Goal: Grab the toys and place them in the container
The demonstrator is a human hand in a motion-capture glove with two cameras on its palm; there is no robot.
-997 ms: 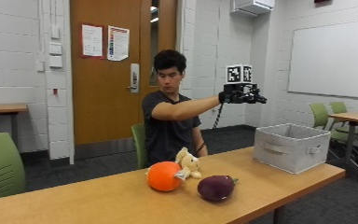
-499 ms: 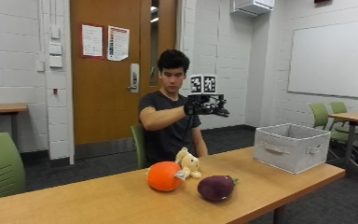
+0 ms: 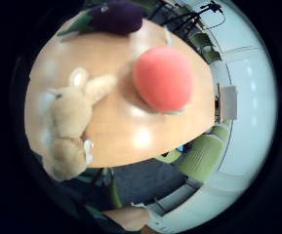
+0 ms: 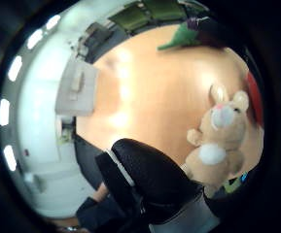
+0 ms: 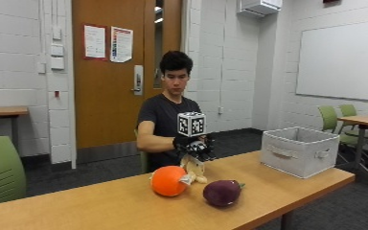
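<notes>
Gloved right hand [image 5: 195, 147] is hovering mid-frame right above the plush bunny [image 5: 194, 168], fingers relaxed, gripping nothing. Orange toy [image 5: 169, 180] and eggplant [image 5: 222, 192] are sitting lower center; container [image 5: 299, 151] is sitting right.

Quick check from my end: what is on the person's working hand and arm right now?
The right hand wears a black glove; in the thumb side palm view a black gloved finger fills the near edge. The forearm is bare, below the short sleeve of a dark T-shirt.
</notes>
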